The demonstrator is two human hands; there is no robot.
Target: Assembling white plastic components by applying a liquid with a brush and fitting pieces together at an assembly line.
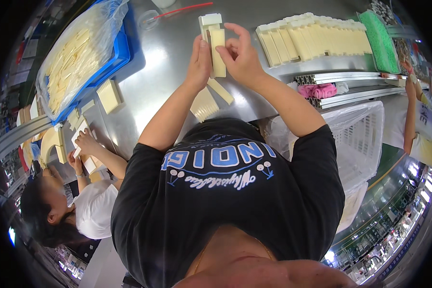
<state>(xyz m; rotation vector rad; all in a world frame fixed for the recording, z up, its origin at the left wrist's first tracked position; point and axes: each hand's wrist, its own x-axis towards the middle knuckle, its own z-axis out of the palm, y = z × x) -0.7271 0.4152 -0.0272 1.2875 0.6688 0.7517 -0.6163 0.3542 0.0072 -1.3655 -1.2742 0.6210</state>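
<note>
A long cream plastic housing point(218, 60) with a white block-shaped end point(210, 19) is held above the metal table, roughly upright in the head view. My left hand point(199, 63) grips its left side, thumb along the edge. From the right, my right hand point(244, 56) has its thumb against the front face; the index finger arches beside the top and the others curl in. Whether the cream front is a separate strip fitted into the housing, I cannot tell. Below my hands lie a loose cream strip point(220, 91) and a fanned stack of cream strips point(204, 105).
Rows of cream housings point(317, 38) stand at the right, beside a green textured sheet point(380, 41) and aluminium profiles point(350, 77) with a pink cloth point(317, 90). A blue bin point(125, 50) with bagged strips sits left. At lower left a co-worker's hands point(85, 144) handle white parts.
</note>
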